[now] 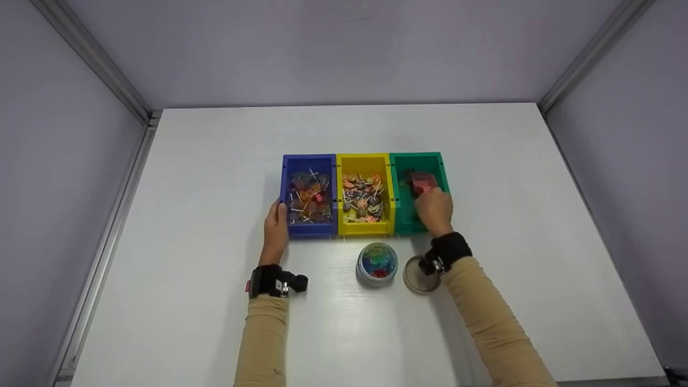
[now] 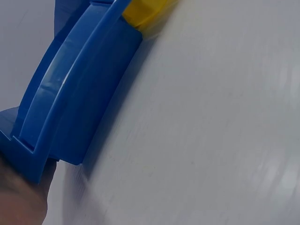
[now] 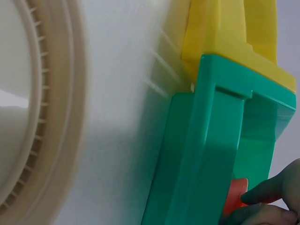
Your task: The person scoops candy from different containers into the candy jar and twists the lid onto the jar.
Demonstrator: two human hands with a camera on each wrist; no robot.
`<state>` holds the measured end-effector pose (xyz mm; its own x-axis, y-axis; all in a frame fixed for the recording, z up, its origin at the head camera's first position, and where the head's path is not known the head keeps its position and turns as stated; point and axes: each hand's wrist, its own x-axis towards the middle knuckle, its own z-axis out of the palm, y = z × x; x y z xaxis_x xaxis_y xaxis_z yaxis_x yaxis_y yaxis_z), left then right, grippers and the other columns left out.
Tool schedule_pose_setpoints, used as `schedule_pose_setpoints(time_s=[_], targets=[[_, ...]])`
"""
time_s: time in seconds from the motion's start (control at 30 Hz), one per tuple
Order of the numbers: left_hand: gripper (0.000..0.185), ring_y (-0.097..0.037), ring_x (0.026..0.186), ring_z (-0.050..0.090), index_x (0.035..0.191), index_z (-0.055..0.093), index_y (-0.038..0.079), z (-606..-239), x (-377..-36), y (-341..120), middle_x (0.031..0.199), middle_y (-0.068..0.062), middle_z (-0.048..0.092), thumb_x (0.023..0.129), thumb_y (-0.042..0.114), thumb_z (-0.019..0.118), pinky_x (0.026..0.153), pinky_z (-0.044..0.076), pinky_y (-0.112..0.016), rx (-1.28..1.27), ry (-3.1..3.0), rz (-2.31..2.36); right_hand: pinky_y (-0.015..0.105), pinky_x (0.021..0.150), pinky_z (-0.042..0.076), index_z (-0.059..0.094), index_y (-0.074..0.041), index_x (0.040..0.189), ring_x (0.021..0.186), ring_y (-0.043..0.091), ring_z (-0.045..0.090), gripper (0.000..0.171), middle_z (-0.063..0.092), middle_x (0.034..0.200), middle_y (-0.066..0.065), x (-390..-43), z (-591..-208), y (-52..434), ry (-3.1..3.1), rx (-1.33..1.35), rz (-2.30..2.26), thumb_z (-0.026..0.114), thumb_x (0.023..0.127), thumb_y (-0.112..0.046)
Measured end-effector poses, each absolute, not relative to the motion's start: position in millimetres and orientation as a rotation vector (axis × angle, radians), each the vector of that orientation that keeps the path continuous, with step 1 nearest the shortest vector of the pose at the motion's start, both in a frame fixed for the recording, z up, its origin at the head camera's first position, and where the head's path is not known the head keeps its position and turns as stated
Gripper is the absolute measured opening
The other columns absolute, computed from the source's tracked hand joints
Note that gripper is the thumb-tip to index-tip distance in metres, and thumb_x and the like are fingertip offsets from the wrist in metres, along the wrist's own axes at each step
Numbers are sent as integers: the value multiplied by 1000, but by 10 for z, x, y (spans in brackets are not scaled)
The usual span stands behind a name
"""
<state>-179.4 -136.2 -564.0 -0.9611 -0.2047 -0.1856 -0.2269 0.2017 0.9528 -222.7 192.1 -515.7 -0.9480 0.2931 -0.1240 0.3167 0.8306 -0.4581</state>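
My right hand (image 1: 434, 210) reaches into the green bin (image 1: 418, 161) and grips the handle of a red scoop (image 1: 423, 180). The scoop's bowl lies toward the far part of that bin, beside a few small dark pieces. In the right wrist view, fingertips (image 3: 267, 191) pinch the red handle (image 3: 236, 194) behind the green wall. My left hand (image 1: 275, 231) holds the near left side of the blue bin (image 1: 312, 230), thumb at its rim. The left wrist view shows only part of that hand (image 2: 21, 199) below the bin's corner.
The yellow bin (image 1: 365, 229), with wrapped lollipops, joins the blue and green ones. Lollipops also fill the blue bin. In front stands an uncovered jar (image 1: 378, 263) with colourful contents; its round lid (image 1: 422, 275) lies to the right, under my right wrist. Walls enclose the white table (image 1: 188, 177).
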Motion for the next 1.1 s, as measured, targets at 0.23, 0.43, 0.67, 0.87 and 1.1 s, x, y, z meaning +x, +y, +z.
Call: schedule_pose_setpoints(time_s=[0.23,0.43,0.67,0.87,1.1], targets=[[50,-36,147,30,148,31,-3,-5648,-1784,-1367,154,-23,35,107,24,32,124,26,-46,-411,2428,1931,27,48,36,59,0,75,61,17,46,25,53,72,9,-2215,-5201,1933,2897,502,-731,45,94,-9],[49,-34,147,29,149,31,-1,-5670,-1787,-1353,154,-22,36,107,25,31,124,25,-45,-421,2418,1949,28,48,36,51,-4,75,62,18,46,26,50,73,8,-2205,-5225,1946,2816,489,-692,40,97,-12],[51,-35,148,26,150,27,-3,-5646,-1774,-1350,156,-23,31,107,25,30,125,24,-46,-420,2393,1955,45,61,52,58,12,103,77,33,66,33,67,89,27,-2172,-5269,1961,2931,432,-738,38,101,-14],[51,-35,148,26,149,27,-4,-5661,-1774,-1352,156,-23,31,107,24,31,125,23,-46,-419,2390,1963,53,71,55,57,12,105,86,41,68,33,67,93,32,-2139,-5306,1975,2982,457,-806,41,101,-16],[52,-34,149,24,150,26,-3,-5681,-1782,-1356,157,-22,30,107,26,30,126,22,-45,-435,2375,1955,57,75,52,55,12,113,91,45,66,35,66,98,34,-2085,-5346,2027,2997,454,-930,42,103,-19]])
